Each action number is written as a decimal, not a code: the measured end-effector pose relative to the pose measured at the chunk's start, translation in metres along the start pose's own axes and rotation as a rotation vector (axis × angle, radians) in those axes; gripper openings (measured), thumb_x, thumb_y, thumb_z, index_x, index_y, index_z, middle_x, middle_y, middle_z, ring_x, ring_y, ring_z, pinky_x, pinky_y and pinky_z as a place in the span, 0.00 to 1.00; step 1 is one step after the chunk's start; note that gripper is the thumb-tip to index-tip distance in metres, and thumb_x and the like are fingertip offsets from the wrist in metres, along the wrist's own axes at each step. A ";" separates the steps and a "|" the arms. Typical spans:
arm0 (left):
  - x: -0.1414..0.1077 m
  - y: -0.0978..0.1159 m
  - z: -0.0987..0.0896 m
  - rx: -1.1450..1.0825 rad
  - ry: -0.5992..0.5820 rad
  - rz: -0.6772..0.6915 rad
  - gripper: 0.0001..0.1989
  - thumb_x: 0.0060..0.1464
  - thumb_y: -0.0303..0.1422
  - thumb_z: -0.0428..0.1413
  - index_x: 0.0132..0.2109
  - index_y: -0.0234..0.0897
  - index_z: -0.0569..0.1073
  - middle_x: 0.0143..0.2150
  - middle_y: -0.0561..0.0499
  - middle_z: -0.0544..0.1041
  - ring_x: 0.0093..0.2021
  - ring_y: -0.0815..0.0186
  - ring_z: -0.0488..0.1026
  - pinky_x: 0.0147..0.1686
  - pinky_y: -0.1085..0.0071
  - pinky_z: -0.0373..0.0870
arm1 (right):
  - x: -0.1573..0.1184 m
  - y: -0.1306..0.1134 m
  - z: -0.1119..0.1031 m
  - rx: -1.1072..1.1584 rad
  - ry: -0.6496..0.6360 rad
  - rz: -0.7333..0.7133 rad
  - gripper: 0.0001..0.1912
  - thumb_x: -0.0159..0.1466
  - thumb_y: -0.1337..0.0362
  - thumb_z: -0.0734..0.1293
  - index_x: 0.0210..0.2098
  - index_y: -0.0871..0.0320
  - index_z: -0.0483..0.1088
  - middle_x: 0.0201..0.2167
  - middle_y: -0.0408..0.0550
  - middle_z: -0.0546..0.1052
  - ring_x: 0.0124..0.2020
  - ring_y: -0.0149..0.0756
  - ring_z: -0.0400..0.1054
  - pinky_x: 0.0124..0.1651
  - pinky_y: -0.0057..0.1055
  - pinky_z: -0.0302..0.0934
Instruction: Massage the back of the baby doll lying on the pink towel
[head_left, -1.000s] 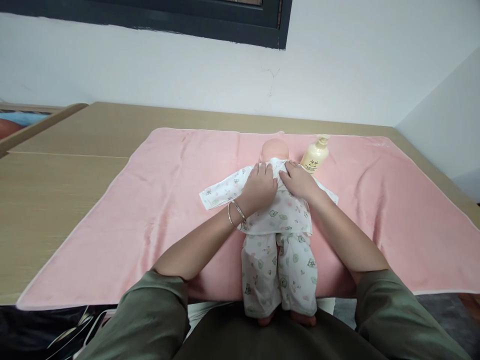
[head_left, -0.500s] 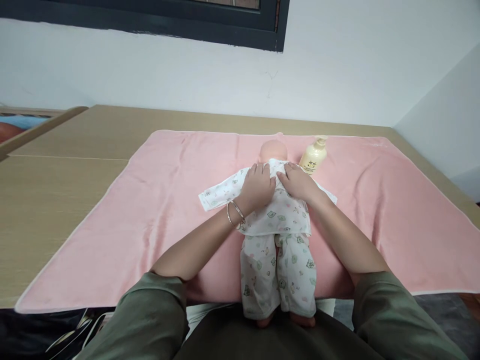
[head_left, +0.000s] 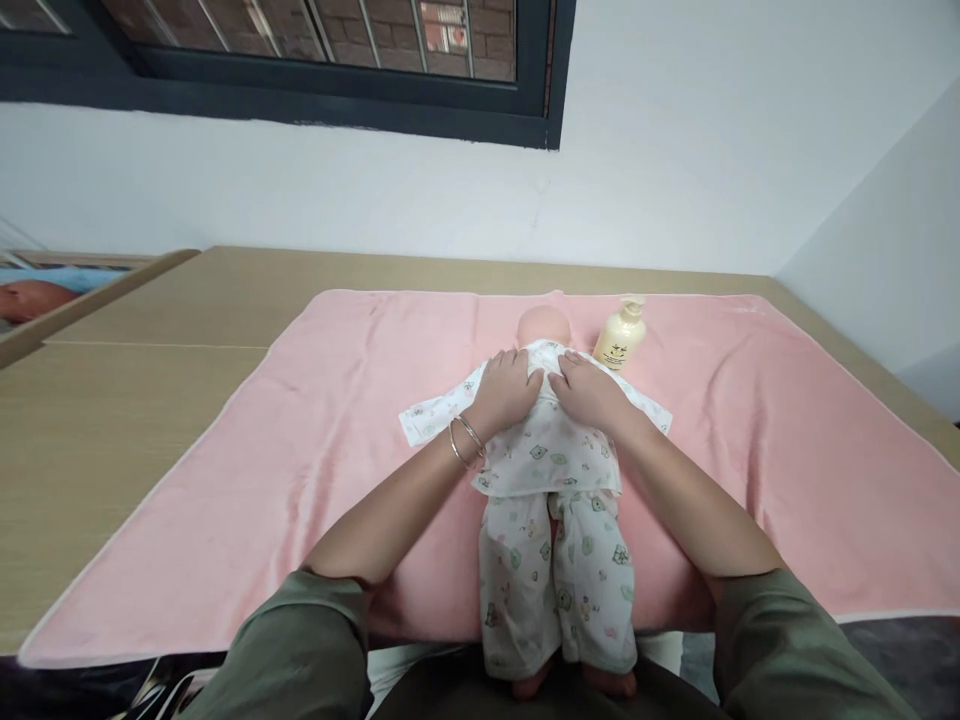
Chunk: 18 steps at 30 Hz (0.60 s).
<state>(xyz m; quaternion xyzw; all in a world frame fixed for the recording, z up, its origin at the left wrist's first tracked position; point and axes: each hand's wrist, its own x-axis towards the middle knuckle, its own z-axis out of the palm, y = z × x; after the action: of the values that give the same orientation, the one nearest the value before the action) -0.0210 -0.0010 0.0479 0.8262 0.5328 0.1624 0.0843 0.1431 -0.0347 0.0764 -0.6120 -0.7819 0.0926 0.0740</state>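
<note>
A baby doll (head_left: 559,455) in a white printed top and trousers lies with its head away from me and its feet at my body. My left hand (head_left: 508,388) rests flat on the left side of its upper body, fingers stretched out, a bracelet (head_left: 466,440) on that wrist. On the right side of the doll's upper body lies my right hand (head_left: 589,390), also open and flat. The thumbs point toward each other with a small gap between. A cream pump bottle (head_left: 621,334) is just beyond my right hand, beside the doll's head.
Under the doll, a pink blanket (head_left: 337,400) covers much of the wooden table (head_left: 150,420). Behind stands a white wall with a dark window frame (head_left: 450,105). At far left, a wooden-edged container (head_left: 112,300) holds something blue and a brownish rounded thing.
The camera view has tilted up, so everything sits lower and more of the window shows. Both hands stay on the doll's upper body, with the fingers shifted slightly.
</note>
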 end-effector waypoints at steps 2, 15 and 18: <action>-0.004 0.003 -0.001 0.019 -0.003 0.009 0.16 0.69 0.35 0.45 0.53 0.30 0.72 0.52 0.33 0.79 0.54 0.49 0.75 0.59 0.51 0.71 | 0.007 0.008 0.002 0.031 0.028 0.026 0.26 0.79 0.60 0.53 0.64 0.73 0.69 0.69 0.69 0.70 0.72 0.53 0.63 0.74 0.45 0.56; 0.003 -0.006 -0.016 -0.259 0.074 0.015 0.20 0.70 0.30 0.40 0.47 0.34 0.77 0.51 0.39 0.83 0.53 0.57 0.78 0.61 0.58 0.73 | 0.008 0.002 0.025 0.112 0.208 -0.187 0.29 0.75 0.63 0.56 0.71 0.72 0.64 0.76 0.66 0.60 0.78 0.57 0.52 0.79 0.57 0.46; 0.003 -0.007 -0.016 -0.249 0.099 0.009 0.20 0.70 0.30 0.41 0.49 0.34 0.78 0.51 0.41 0.84 0.54 0.58 0.79 0.61 0.59 0.73 | 0.012 0.007 0.031 0.119 0.204 -0.187 0.28 0.75 0.63 0.57 0.69 0.69 0.67 0.74 0.65 0.65 0.77 0.55 0.56 0.78 0.55 0.50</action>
<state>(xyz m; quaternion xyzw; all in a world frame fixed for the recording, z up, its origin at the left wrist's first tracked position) -0.0320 0.0041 0.0606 0.8026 0.5086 0.2681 0.1590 0.1392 -0.0228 0.0445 -0.5371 -0.8171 0.0687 0.1977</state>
